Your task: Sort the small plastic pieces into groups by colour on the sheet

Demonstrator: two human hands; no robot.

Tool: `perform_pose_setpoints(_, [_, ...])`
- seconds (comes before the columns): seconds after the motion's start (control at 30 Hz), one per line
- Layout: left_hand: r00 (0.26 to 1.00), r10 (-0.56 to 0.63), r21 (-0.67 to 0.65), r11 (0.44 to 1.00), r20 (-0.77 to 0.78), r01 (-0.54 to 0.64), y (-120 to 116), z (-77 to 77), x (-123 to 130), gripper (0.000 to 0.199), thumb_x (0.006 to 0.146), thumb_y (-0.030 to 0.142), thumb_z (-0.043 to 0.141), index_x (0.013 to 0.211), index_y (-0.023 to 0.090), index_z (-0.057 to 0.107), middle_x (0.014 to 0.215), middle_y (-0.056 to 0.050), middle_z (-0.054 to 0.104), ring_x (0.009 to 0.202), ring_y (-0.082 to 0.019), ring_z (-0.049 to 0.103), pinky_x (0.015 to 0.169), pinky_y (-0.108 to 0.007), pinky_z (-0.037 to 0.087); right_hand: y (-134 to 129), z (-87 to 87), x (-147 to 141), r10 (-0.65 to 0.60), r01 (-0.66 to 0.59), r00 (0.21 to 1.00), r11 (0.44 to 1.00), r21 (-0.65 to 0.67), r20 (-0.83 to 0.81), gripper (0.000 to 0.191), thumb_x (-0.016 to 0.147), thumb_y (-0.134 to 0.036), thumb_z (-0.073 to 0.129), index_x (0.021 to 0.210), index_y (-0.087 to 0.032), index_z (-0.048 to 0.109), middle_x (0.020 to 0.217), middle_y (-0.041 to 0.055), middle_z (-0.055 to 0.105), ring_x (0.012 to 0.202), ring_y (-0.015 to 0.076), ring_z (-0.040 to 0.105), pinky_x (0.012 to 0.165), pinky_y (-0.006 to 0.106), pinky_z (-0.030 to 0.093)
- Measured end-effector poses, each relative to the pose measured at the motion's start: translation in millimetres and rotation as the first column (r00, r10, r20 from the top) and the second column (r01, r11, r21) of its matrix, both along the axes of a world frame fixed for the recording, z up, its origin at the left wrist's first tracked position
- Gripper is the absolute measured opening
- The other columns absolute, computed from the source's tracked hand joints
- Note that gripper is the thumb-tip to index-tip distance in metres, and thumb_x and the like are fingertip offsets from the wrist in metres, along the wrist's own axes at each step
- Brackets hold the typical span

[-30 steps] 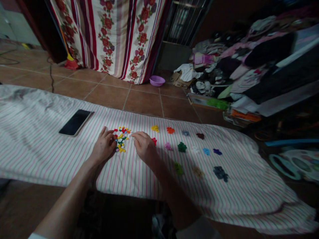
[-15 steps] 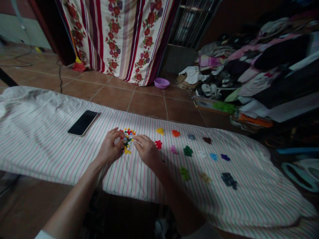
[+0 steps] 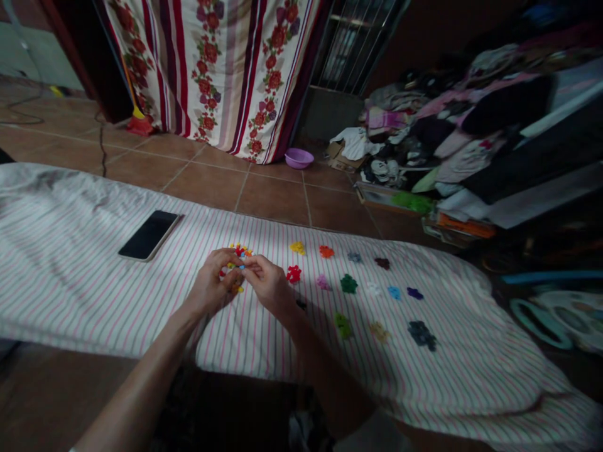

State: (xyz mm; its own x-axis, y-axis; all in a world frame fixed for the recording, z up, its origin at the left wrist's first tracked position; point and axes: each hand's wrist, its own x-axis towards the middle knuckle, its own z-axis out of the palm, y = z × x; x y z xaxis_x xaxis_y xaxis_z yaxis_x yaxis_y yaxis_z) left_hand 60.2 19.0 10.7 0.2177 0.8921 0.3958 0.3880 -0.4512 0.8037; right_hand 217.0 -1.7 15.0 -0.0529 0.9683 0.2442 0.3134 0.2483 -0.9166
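A mixed pile of small coloured plastic pieces [image 3: 239,250] lies on the striped cloth, partly covered by my hands. My left hand [image 3: 213,281] curls over the pile's left side, its fingers bent towards the right fingertips. From the right, my right hand [image 3: 269,282] meets it with thumb and forefinger pinched together. Whatever sits between the fingertips is too small to make out; a light blue speck shows there. Nearest to the right hand are a red pile [image 3: 293,274] and a yellow pile [image 3: 297,248] of like pieces.
More single-colour piles spread rightward, among them orange [image 3: 326,251], dark green [image 3: 348,284], lime [image 3: 342,325] and dark grey [image 3: 422,334]. A phone [image 3: 149,235] lies on the striped cloth [image 3: 94,282] at left. Beyond are a purple basin [image 3: 299,158] and heaped clothes [image 3: 452,125].
My hands have drawn together over the mixed pile, fingertips now meeting and hiding more of it. The whole view has shifted slightly, so the cloth and piles appear further left.
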Motion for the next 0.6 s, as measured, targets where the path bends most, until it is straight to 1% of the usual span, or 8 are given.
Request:
perform_pose_setpoints(0.13, [0.999,-0.044,0.002,0.999,0.012,0.044,0,1.0,2,0.013,0.08,0.025,0.055,0.089,0.025,0.065,0.099,-0.007,0.067,0.114,-0.024,0.057,0.103,-0.048,0.044,0,-5.6,0,0.0,-0.002,0.995,1.0,-0.021,-0.097,0.006,0.08,-0.026,0.059,0.084,-0.021,0.058,0.082,0.0014,0.07,0.079,0.016,0.07,0.074,0.029,0.057])
perform_pose_setpoints(0.23, [0.998,-0.069,-0.006,0.998,0.004,0.069,-3,2.2,3,0.018,0.084,0.029,0.053,0.096,0.026,0.066,0.107,-0.008,0.068,0.121,-0.025,0.055,0.105,-0.048,0.043,2,-3.1,8,-0.028,0.027,0.995,1.0,-0.012,-0.094,0.006,0.079,-0.024,0.058,0.085,-0.021,0.058,0.08,0.0009,0.069,0.078,0.0151,0.069,0.074,0.028,0.056])
perform_pose_setpoints(0.3, [1.0,-0.018,-0.024,1.0,-0.01,0.018,-5,2.5,2,0.022,0.086,0.032,0.051,0.101,0.025,0.066,0.117,-0.009,0.066,0.122,-0.025,0.055,0.105,-0.046,0.044,4,4.1,24,-0.101,0.101,0.994,0.995,-0.01,-0.044,0.007,0.077,-0.024,0.057,0.083,-0.021,0.059,0.076,-0.0004,0.068,0.074,0.0143,0.067,0.071,0.027,0.056])
perform_pose_setpoints(0.4, [0.986,0.163,-0.056,0.985,-0.04,-0.165,-6,2.3,-3,0.028,0.087,0.036,0.048,0.101,0.022,0.067,0.122,-0.011,0.064,0.118,-0.026,0.059,0.103,-0.046,0.046,8,20.8,66,-0.269,0.268,0.96,0.963,0.028,0.071,0.009,0.075,-0.023,0.054,0.082,-0.021,0.06,0.072,-0.0009,0.066,0.068,0.0137,0.064,0.068,0.027,0.054])
perform_pose_setpoints(0.47, [0.961,0.27,-0.073,0.959,-0.059,-0.274,-4,2.8,-7,0.03,0.086,0.037,0.045,0.099,0.021,0.067,0.12,-0.01,0.065,0.115,-0.026,0.06,0.102,-0.046,0.047,7,32.7,103,-0.4,0.395,0.902,0.916,0.067,0.164,0.012,0.074,-0.023,0.053,0.082,-0.02,0.061,0.073,0.0009,0.067,0.067,0.0144,0.063,0.066,0.027,0.052])
perform_pose_setpoints(0.5, [0.949,0.307,-0.073,0.947,-0.066,-0.312,-3,3.4,-9,0.031,0.086,0.037,0.045,0.098,0.021,0.068,0.119,-0.009,0.066,0.113,-0.025,0.061,0.101,-0.045,0.048,4,37.9,124,-0.475,0.471,0.852,0.879,0.075,0.219,0.013,0.073,-0.024,0.053,0.081,-0.019,0.062,0.073,0.0019,0.067,0.066,0.0148,0.063,0.066,0.027,0.052])
perform_pose_setpoints(0.57, [0.934,0.348,-0.07,0.933,-0.077,-0.353,-2,5.8,-13,0.031,0.085,0.037,0.044,0.096,0.021,0.068,0.116,-0.007,0.068,0.109,-0.024,0.063,0.098,-0.042,0.05,-5,45.5,164,-0.591,0.607,0.722,0.791,0.079,0.36,0.016,0.071,-0.023,0.053,0.081,-0.018,0.064,0.073,0.0034,0.068,0.068,0.0161,0.063,0.068,0.027,0.05])
perform_pose_setpoints(0.6, [0.93,0.359,-0.072,0.928,-0.08,-0.365,-1,7.4,-15,0.03,0.084,0.036,0.044,0.096,0.022,0.067,0.114,-0.007,0.068,0.107,-0.023,0.064,0.097,-0.041,0.051,-12,47.4,183,-0.637,0.677,0.634,0.731,0.082,0.438,0.017,0.07,-0.022,0.053,0.082,-0.018,0.065,0.072,0.0038,0.068,0.069,0.0169,0.063,0.07,0.028,0.049])
